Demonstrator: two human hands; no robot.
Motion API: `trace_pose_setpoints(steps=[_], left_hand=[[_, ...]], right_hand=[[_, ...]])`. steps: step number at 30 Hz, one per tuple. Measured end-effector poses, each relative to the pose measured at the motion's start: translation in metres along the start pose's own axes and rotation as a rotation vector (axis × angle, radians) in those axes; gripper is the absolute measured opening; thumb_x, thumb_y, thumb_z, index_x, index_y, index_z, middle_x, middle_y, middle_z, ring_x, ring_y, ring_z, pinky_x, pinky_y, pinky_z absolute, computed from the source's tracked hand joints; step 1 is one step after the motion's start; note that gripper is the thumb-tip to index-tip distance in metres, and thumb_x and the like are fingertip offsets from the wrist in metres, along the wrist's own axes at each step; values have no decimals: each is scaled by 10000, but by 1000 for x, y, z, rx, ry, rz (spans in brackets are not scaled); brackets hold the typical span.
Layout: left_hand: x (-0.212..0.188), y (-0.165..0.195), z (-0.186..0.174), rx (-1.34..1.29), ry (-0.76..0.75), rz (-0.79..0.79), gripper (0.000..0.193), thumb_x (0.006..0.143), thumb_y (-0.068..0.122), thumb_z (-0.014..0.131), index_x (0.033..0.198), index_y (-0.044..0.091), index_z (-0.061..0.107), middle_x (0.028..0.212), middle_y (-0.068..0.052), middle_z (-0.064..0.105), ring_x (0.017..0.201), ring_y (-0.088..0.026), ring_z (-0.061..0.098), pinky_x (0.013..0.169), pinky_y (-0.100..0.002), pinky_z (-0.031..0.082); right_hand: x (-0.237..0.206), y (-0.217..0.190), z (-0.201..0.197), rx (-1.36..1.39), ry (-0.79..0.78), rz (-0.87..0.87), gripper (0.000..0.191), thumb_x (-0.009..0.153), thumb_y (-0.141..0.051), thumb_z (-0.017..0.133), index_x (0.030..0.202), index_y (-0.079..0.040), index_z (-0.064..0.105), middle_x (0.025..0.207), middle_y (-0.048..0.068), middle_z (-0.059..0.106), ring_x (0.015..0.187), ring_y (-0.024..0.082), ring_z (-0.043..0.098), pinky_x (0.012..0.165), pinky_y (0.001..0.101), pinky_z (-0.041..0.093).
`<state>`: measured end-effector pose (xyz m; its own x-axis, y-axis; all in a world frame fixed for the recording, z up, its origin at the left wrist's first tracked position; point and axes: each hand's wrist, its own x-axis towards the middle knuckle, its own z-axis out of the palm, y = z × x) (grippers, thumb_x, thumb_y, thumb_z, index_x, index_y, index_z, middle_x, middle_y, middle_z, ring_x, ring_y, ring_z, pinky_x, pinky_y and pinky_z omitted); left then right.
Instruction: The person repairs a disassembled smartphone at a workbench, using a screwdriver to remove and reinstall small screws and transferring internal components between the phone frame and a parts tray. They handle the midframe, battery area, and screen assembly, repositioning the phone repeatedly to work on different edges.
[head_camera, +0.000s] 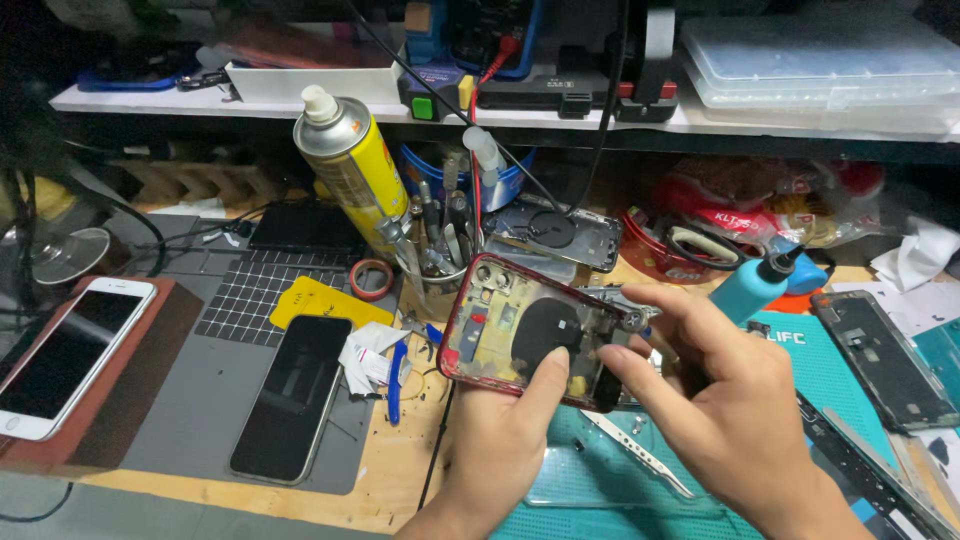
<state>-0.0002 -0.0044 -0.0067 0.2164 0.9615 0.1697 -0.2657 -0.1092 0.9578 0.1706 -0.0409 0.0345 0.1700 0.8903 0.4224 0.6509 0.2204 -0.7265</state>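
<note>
The red phone housing (525, 335), opened with its inner side facing up, is being held tilted above the tabletop (400, 480), roughly in the middle of the view and just in front of a cup of tools (440, 250). The left hand (500, 440) is supporting it from below, its grip clamped on the lower edge of the housing with the thumb pressing up against the dark round coil inside. The right hand (740, 420) is reaching in from the right side, with its thumb and forefinger closing on the housing's right edge, the forefinger stretching toward the upper right corner; its grip is pinched on that edge. Beneath the hands, a teal work mat (830, 370) is lying on the tabletop, with metal tweezers (640, 455) resting on it just below the housing. To the left, a black phone (292, 395) is lying face up on a grey mat (200, 400), and a white phone (65, 355) is sitting well apart at the far left. A yellow spray can (350, 165) is leaning behind the cup of tools, and a blue squeeze bottle (755, 285) is standing just beyond the right hand. Another opened phone frame (885, 370) is lying at the right edge, near the teal mat.
</note>
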Motion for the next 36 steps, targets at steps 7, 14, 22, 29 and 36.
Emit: trace_pose_setpoints(steps=[7, 14, 22, 29, 36], left_hand=[[3, -4, -2, -127, -57, -73, 247, 958, 86, 632, 1172, -26, 683, 1103, -53, 721, 995, -135, 666, 870, -306, 538], [10, 0, -7, 31, -33, -58, 230, 949, 87, 673, 1132, -46, 715, 1039, -92, 763, 927, -137, 700, 811, -300, 569], [5, 9, -1, -119, -292, -90, 380, 976, 51, 628, 1344, -26, 577, 1160, -44, 714, 1026, -77, 667, 901, -250, 552], [1, 11, 0, -17, -357, -194, 353, 959, 54, 654, 1301, -27, 622, 1050, -63, 727, 872, -43, 642, 769, -229, 551], [1, 7, -3, -338, -429, -323, 387, 950, 19, 643, 1328, -43, 589, 1114, -66, 721, 942, -84, 691, 849, -256, 584]], right_hand=[[-3, 1, -3, -135, -97, -301, 463, 740, -56, 757, 1199, -88, 711, 791, 62, 729, 620, 167, 711, 559, 279, 551], [-7, 8, -1, -125, -130, -243, 448, 747, -86, 768, 1193, -110, 731, 769, 18, 726, 602, 112, 660, 532, 267, 540], [-1, 20, -9, 118, 33, 168, 268, 871, -127, 787, 1116, -22, 755, 663, -13, 478, 600, 49, 396, 506, 250, 329], [2, 37, -22, 466, -124, 475, 206, 895, -152, 707, 1005, 15, 756, 756, 25, 707, 655, 79, 552, 573, 268, 434], [-1, 50, -25, 648, -169, 507, 282, 905, -131, 677, 1119, 33, 763, 870, 42, 732, 711, 88, 566, 624, 274, 444]])
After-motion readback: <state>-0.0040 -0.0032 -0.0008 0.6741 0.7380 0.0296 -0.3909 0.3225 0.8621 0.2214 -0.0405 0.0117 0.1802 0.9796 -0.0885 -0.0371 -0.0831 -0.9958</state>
